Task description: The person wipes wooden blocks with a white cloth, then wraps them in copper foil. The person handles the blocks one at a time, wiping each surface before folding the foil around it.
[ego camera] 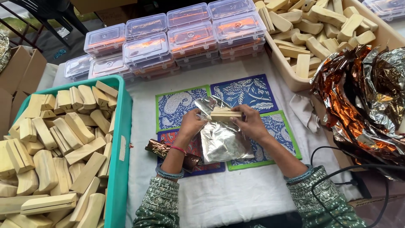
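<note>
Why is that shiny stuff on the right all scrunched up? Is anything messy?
The foil heap at the right is crumpled and loose, spilling over the beige bin. The wooden blocks in the teal crate lie jumbled. Both hands, left hand and right hand, hold one block over a foil sheet.

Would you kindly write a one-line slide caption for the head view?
Left hand and right hand hold a pale wooden block over a silver foil sheet, between crates of blocks.

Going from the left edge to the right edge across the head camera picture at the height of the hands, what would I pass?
Teal crate full of pale wooden blocks → a copper-foil-wrapped piece → left hand → wooden block held over a silver foil sheet → right hand → crumpled heap of copper and silver foil.
</note>
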